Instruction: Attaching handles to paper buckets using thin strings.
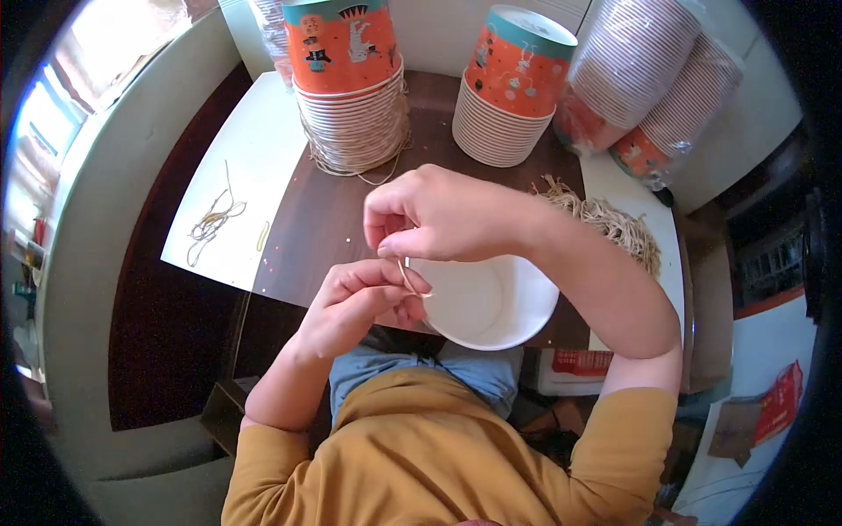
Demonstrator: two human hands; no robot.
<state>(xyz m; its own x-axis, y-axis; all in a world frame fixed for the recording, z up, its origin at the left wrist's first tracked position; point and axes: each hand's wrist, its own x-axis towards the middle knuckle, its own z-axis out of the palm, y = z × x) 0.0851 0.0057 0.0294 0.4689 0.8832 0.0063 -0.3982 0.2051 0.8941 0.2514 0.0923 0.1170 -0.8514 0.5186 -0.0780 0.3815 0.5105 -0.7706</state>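
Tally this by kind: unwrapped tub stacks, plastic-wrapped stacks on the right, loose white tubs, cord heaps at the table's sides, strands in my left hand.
Unwrapped: left tub stack and middle tub stack, 2
Wrapped: inner wrapped stack and outer wrapped stack, 2
Loose: white tub, 1
Heaps: left cord tangle and right cord bundle, 2
Left hand: cord strand, 1
Total: 8

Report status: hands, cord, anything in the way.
Left hand pinching thin cord. Right hand right beside it, grip unclear. White bucket close by, not blocking cord.
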